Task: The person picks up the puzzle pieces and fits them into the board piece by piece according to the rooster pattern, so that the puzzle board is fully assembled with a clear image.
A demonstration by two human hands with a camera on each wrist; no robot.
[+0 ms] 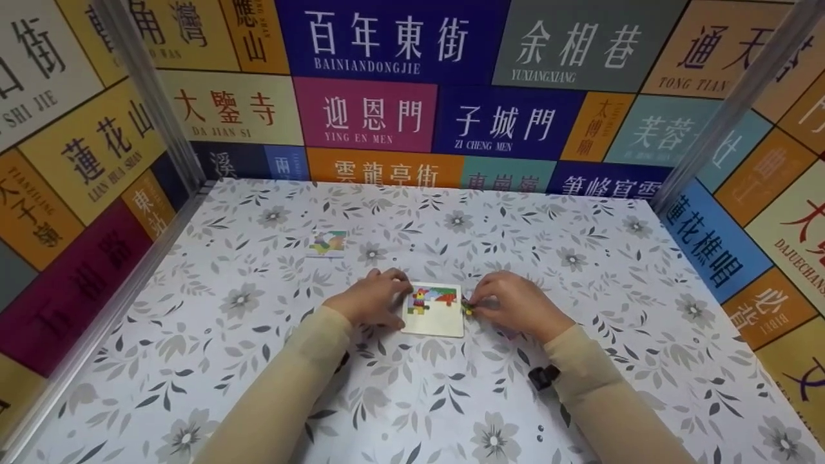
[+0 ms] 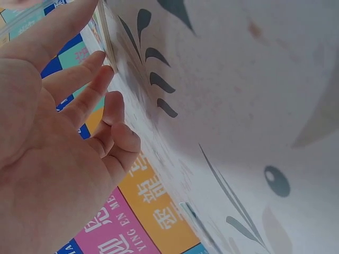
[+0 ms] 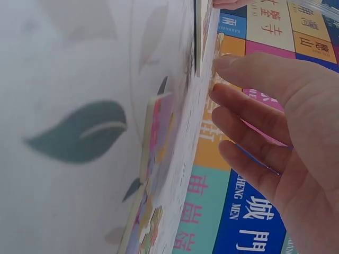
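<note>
A small white-framed puzzle board [image 1: 433, 325] lies on the table, with colourful pieces fitted along its top and left side. My left hand [image 1: 374, 300] rests at the board's left edge, thumb near the lower corner and fingers near the upper one. In the left wrist view the fingertips [image 2: 108, 71] touch or nearly touch the board's edge [image 2: 106, 34]. On the other side, my right hand [image 1: 515, 304] pinches a small green-and-yellow puzzle piece [image 1: 468, 310] close to the board's right edge. The right wrist view shows that piece [image 3: 219, 46] at the thumb and index finger.
A picture card [image 1: 329, 243] lies farther back on the left. Close to the right wrist camera lies another colourful flat board [image 3: 150, 153] with loose-looking pieces [image 3: 152, 230] on it; the right hand mostly hides it from the head view. Sign-covered walls [image 1: 367, 116] enclose the floral tabletop [image 1: 258, 361].
</note>
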